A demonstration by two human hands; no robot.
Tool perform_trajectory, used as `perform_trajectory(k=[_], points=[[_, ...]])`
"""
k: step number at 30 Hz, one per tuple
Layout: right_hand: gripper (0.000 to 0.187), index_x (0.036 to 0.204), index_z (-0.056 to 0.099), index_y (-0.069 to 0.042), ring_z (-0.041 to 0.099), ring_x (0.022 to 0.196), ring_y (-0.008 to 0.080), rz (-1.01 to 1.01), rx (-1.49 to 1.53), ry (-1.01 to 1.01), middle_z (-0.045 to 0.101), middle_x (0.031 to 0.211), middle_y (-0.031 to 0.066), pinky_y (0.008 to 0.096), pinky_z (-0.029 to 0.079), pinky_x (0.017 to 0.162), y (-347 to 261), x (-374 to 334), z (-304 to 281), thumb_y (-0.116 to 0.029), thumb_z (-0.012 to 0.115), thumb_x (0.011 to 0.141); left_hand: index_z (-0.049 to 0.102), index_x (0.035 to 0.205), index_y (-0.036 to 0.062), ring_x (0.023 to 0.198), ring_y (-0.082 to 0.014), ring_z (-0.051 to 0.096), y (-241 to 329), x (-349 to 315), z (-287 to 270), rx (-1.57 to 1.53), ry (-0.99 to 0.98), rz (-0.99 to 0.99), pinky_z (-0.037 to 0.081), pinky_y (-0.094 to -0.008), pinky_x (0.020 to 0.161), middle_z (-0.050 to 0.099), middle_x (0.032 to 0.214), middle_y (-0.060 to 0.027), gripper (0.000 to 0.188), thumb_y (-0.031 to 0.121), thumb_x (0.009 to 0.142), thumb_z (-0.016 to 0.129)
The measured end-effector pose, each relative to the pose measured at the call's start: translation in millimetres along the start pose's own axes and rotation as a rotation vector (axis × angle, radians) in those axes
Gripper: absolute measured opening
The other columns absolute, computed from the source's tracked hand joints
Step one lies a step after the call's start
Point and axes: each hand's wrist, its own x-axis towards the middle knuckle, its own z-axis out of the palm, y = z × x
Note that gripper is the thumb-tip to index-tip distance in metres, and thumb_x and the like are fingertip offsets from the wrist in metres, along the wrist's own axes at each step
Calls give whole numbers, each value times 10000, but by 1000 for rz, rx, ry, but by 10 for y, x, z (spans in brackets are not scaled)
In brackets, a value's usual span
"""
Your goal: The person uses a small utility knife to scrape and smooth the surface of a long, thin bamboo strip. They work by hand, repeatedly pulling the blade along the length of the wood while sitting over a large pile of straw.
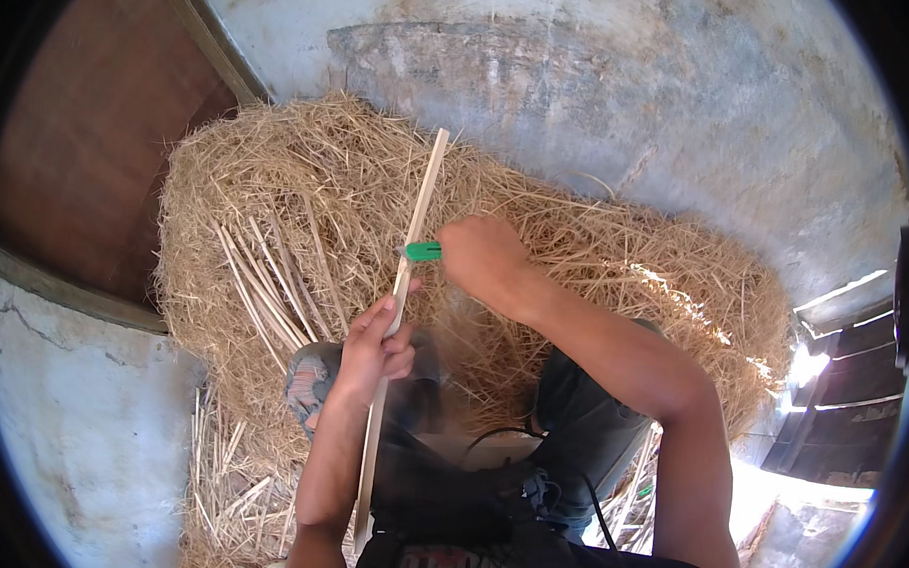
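My left hand point(377, 349) is closed round a long, pale, flat-sided wooden strip point(424, 198), which slants from my lap up and away over the straw. In my right hand point(483, 263) is a green-handled utility knife point(423, 251), its handle mostly covered by my fist. The knife's tip meets the strip a little above my left hand; whether the blade bites into the wood is too small to tell. Both my forearms come in from the lower edge.
A big heap of dry straw point(576, 238) spreads before me against a weathered wall point(680, 122). Several thin sticks point(264, 277) lie on it to the left, with more sticks point(223, 466) lower down. A brown panel point(89, 151) stands at far left.
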Motion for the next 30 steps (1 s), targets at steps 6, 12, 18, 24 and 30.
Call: perform_trajectory(k=[6,12,18,24,30], points=[[153,828,727,-28,737,756,357,35,-100,80,723,811,195,474,586,641,195,168,70,-126,620,877,490,1492,98,434,-47,251,-104,20,-63,111,38,24,223,-223,413,290,605,58,451,323,1104,443],[193,951,722,-8,742,852,361,427,-158,120,738,941,209,472,600,733,1034,462,-376,-112,559,956,491,1502,111,447,-53,250,-142,-57,28,225,-46,-40,237,-227,435,272,610,58,446,323,1112,441],[167,990,729,6,727,899,381,659,-169,196,743,956,198,470,589,799,1807,198,-520,-67,609,900,486,1502,90,449,-48,276,-206,-42,-72,252,-63,9,258,-223,432,294,604,62,443,296,1111,450],[163,967,733,-8,728,857,349,391,-23,106,732,894,202,463,578,776,1073,79,-503,-85,626,871,470,1517,60,470,-47,341,-240,61,-46,331,-18,155,313,-211,428,378,615,47,462,204,1080,523],[152,915,741,-22,718,781,366,63,-2,7,716,818,187,486,567,713,446,-26,-113,-102,630,848,448,1534,67,475,-40,344,-229,119,-1,302,44,197,302,-203,424,393,632,49,488,198,1074,542]])
